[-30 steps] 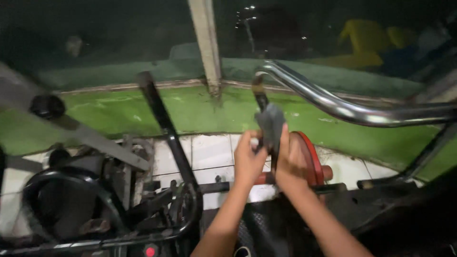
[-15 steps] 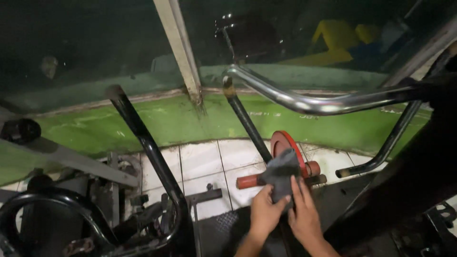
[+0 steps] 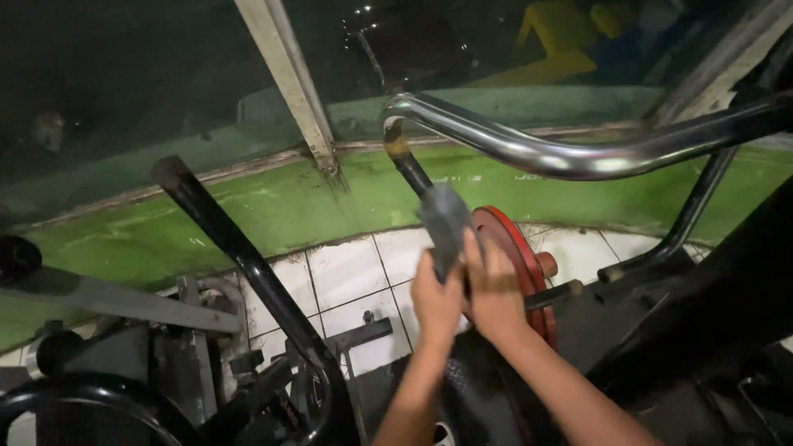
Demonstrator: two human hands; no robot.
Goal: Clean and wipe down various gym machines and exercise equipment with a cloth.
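Grey cloth on a black bar
Grey cloth [image 3: 443,221] wraps the black bar [image 3: 406,165]; red weight plate [image 3: 516,256] at three o'clock; green floor [image 3: 314,206], white tiles [image 3: 347,277].

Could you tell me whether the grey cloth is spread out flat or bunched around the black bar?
Bunched: the grey cloth is wrapped around the black bar, with the left hand and right hand clasped together on it.

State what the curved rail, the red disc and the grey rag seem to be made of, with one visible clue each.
Curved rail: probably polished chromed metal; bright mirror-like glints.
Red disc: likely painted metal; flat, rigid, matte red.
Grey rag: soft cloth; it bunches and folds between both hands.
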